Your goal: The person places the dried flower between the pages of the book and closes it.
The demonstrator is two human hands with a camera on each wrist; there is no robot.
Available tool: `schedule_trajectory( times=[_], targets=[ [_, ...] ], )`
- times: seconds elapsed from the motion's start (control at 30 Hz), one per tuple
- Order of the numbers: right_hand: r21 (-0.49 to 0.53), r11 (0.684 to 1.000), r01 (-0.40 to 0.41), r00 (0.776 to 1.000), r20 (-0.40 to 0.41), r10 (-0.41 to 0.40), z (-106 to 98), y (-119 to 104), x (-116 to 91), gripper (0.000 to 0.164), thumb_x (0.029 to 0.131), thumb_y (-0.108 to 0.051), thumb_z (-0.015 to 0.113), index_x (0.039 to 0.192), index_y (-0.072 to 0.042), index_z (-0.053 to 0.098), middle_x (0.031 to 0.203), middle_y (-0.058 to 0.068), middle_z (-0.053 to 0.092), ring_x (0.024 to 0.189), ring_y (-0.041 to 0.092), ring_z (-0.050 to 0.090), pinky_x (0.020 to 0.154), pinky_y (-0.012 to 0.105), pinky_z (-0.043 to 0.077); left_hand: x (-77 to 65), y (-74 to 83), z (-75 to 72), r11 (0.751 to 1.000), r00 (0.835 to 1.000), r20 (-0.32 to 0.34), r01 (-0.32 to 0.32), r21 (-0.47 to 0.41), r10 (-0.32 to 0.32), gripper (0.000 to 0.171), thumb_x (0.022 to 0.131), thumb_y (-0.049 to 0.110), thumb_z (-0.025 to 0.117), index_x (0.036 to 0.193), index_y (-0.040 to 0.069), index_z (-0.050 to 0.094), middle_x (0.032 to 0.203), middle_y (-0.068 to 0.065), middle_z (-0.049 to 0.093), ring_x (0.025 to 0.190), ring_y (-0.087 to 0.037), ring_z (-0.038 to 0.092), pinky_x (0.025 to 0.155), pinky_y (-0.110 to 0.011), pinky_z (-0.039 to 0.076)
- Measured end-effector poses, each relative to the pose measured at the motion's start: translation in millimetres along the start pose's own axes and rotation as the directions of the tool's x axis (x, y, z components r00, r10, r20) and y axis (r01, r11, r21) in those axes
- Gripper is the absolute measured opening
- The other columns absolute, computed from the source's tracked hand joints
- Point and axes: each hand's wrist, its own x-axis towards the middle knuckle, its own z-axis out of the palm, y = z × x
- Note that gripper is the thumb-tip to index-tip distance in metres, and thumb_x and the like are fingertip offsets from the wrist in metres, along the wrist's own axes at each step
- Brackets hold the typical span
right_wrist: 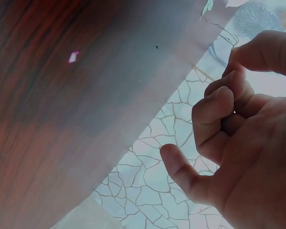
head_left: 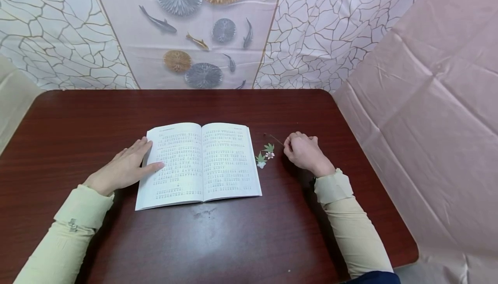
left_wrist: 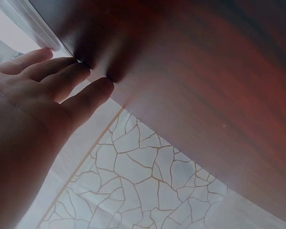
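An open book with printed pages lies on the table. My left hand rests along its left edge, fingers extended and thumb over the left page; in the left wrist view the fingertips of the left hand are at the book's edge. Right of the book, my right hand pinches a thin dried stem between thumb and index finger. In the right wrist view the right hand has its other fingers bent. Between book and hand lie two small green leaves, a whitish-pink flower and a pale flower.
The dark red wooden table ends at a patterned cloth backdrop behind. A pinkish cloth hangs along the right side. A tiny pale fleck lies near the front edge.
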Motion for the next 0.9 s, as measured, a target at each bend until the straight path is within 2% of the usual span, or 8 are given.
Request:
schedule_trajectory(
  times=[0.63,0.9],
  targets=[
    [0.058,0.998,0.004,1.000,-0.027,-0.002,-4.4,-2.7,-0.5,0.013,0.096,-0.018,0.052,0.093,-0.009,0.060,0.087,0.006,0.056,0.081,0.024,0.053,0.082,0.051,0.035,-0.1,-1.2,0.9,1.000,1.000,-0.016,-0.004,-0.004,0.004,0.101,0.091,0.065,0.050,0.148,-0.013,0.020,0.154,-0.035,0.012,0.144,-0.047,0.011,0.109,-0.067,0.013],
    [0.062,0.998,0.025,0.997,-0.070,-0.020,-7.2,-7.1,-1.2,0.013,0.096,-0.018,0.051,0.091,-0.010,0.060,0.087,0.005,0.055,0.081,0.023,0.052,0.084,0.051,0.035,0.4,-1.1,1.3,1.000,1.000,-0.004,0.000,-0.004,0.000,0.103,0.090,0.067,0.049,0.148,-0.013,0.018,0.154,-0.035,0.011,0.144,-0.047,0.010,0.109,-0.067,0.012]
  ],
)
